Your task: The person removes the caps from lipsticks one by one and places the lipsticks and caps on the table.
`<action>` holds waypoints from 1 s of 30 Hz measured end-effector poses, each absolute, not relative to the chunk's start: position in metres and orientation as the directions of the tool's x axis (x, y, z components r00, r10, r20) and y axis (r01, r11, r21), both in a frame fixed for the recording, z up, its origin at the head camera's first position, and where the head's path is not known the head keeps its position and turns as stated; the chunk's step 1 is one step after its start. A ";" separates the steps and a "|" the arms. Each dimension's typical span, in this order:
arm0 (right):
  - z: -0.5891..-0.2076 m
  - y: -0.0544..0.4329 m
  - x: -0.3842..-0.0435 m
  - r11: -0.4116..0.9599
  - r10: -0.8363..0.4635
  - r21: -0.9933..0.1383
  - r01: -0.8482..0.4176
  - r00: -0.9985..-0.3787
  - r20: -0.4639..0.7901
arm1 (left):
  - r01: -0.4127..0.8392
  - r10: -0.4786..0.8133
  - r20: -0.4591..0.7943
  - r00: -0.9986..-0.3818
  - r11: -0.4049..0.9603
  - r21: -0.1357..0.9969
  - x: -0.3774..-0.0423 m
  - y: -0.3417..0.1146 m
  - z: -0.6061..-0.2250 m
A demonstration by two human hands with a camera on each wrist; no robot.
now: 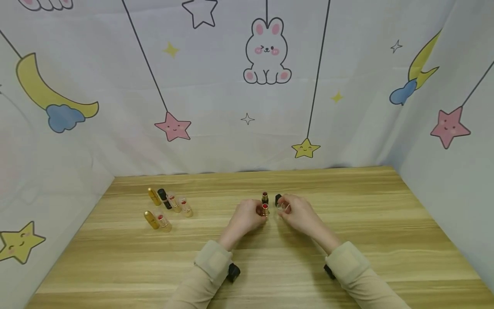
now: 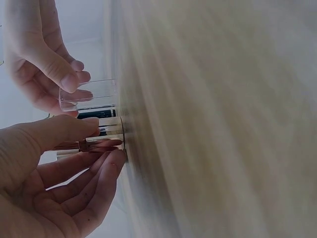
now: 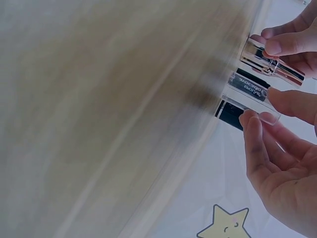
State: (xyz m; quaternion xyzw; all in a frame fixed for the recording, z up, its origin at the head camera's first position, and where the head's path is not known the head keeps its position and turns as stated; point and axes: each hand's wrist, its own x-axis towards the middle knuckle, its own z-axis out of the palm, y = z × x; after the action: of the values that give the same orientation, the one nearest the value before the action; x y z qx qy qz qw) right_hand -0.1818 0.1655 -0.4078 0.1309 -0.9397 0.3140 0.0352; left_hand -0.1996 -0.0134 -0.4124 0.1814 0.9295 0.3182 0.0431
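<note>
Steadying gold lipstick [image 1: 265, 212] upright on worktop [image 1: 386, 223], toward back edge: our left hand [image 1: 248, 214] pinches its case, seemingly leaving red tip [image 1: 265, 206] free; our right hand [image 1: 302, 212] pinches clear cap [image 2: 103, 89] alongside.

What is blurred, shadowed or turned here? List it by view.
Head view: mostly sharp, faint soft shadows on the wooden table near the left hand and right hand; left wrist view: turned sideways, table grain smeared, clear cap crisper; right wrist view: tilted, table again blurred, hands clearer.
</note>
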 end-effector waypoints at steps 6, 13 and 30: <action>-0.408 0.166 -0.180 0.774 -0.213 -0.580 -0.256 -0.967 0.141 | 0.297 0.356 0.027 -0.934 0.734 0.610 -0.197 -0.014 -0.411; -0.408 0.169 -0.178 0.787 -0.196 -0.565 -0.248 -0.969 0.152 | 0.268 0.334 0.006 -0.942 0.744 0.613 -0.197 -0.016 -0.412; -0.388 0.172 -0.171 0.817 -0.146 -0.530 -0.226 -0.971 0.189 | 0.170 0.230 -0.030 -0.973 0.795 0.583 -0.187 -0.041 -0.409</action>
State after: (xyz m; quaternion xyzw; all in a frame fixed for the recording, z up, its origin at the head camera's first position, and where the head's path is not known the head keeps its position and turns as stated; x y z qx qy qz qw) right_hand -0.1710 0.1715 -0.3881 0.0980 -0.9506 0.2862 0.0699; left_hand -0.1872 -0.0407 -0.4091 0.1057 0.9460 0.3024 0.0496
